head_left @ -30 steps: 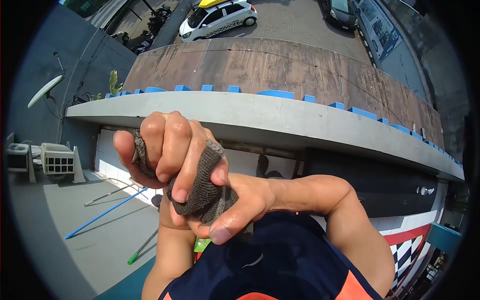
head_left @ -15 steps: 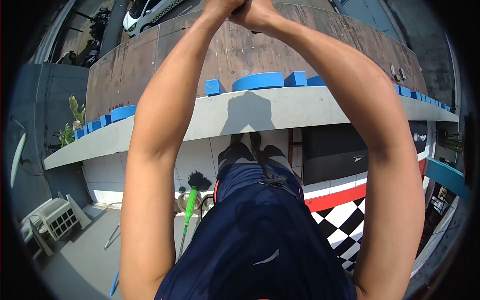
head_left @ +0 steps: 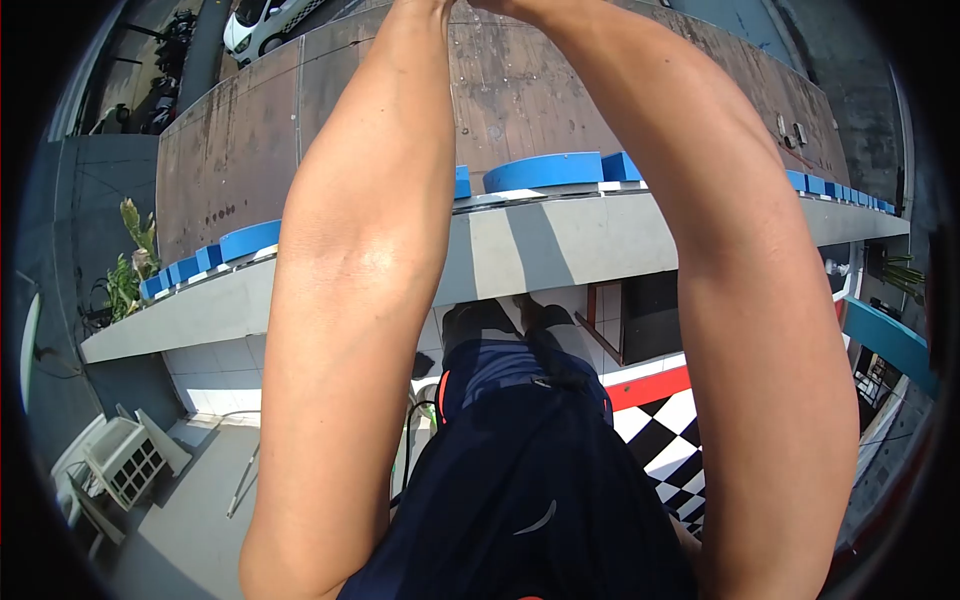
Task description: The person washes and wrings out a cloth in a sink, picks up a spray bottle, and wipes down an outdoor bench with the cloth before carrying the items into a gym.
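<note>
Both my arms stretch forward and up over a grey ledge (head_left: 600, 240). My left hand (head_left: 428, 4) and my right hand (head_left: 492, 4) are close together at the top edge, almost wholly cut off. Their fingers are out of sight, and so is anything they may hold. Beneath them lies a large brown, stained panel (head_left: 540, 105). Raised blue shapes (head_left: 545, 172) line the ledge, partly hidden behind my left forearm.
Below the ledge are white tiles, a black box-like panel (head_left: 650, 320) and a checkered surface (head_left: 665, 435). White plastic chairs (head_left: 125, 460) stand lower left, with a green plant (head_left: 125, 285) above. A white car (head_left: 255, 28) is parked far below.
My hands have moved up, almost out of view; earlier they were together around something dark. My left forearm has shifted right and now covers a blue block and the green-handled brush.
</note>
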